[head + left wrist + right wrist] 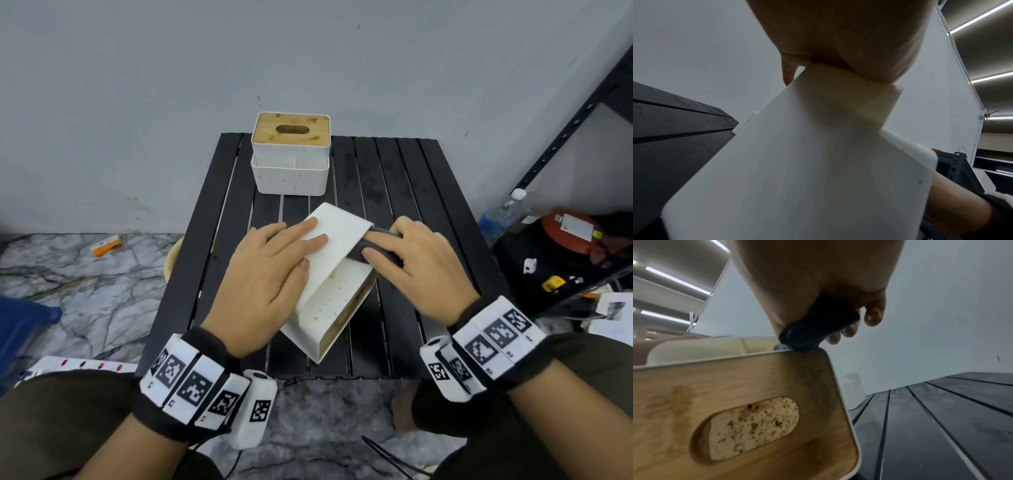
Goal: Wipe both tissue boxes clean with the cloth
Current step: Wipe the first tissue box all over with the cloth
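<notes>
One white tissue box [290, 171] with a bamboo lid stands upright at the back of the black slatted table [394, 178]. The second tissue box [334, 291] lies tipped on its side mid-table, its near face speckled with yellow spots. My left hand [274, 263] lies flat on its upper face, fingers straight, thumb at the edge. My right hand [418, 253] grips a bunched dark grey cloth [382, 234] against the box's far right edge. The right wrist view shows the cloth [818, 327] at the corner above the bamboo lid [735, 386]. The left wrist view shows the palm [838, 40] on the box [797, 162].
A grey wall stands close behind the table. At the right is a black metal shelf [582, 113] with a water bottle [500, 216], a red-orange object [568, 229] and small clutter. An orange item [106, 245] lies on the marble floor at the left.
</notes>
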